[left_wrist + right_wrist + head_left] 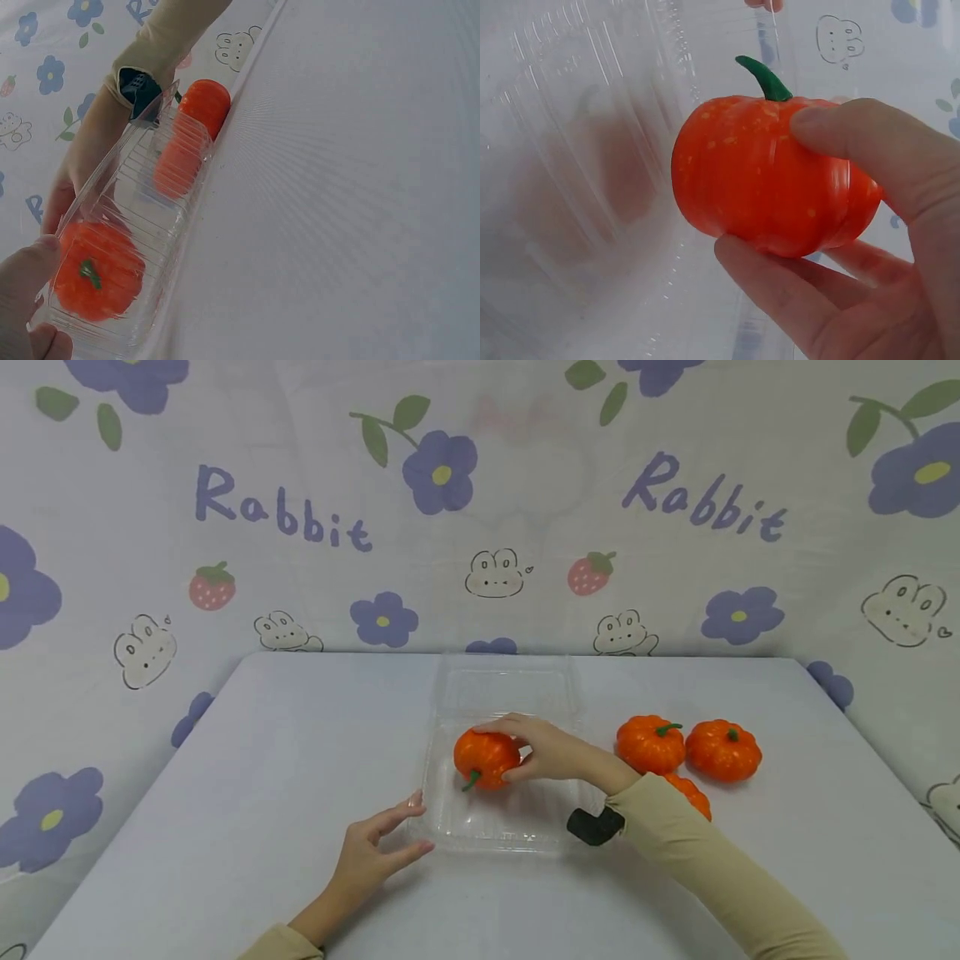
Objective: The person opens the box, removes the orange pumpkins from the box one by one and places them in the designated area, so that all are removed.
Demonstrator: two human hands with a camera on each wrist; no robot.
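Note:
In the head view, my right hand (543, 749) grips an orange toy pumpkin (486, 760) over the base of a clear plastic clamshell box (487, 837). The right wrist view shows the thumb on top near the green stem (765, 77) and the fingers underneath. The pumpkin is tilted, its stem pointing toward the front of the table. My left hand (377, 843) is at the box's front left corner, thumb and fingers spread, fingertips right at the edge. Through the clear wall, the left wrist view shows the held pumpkin (97, 271).
The box's lid (504, 689) lies folded open toward the back. To the right of the box sit a pumpkin (649, 745), another pumpkin (723, 752) and a third pumpkin (692, 795) partly hidden by my right sleeve (705, 860). A patterned cloth (525, 527) hangs behind the white table (300, 735).

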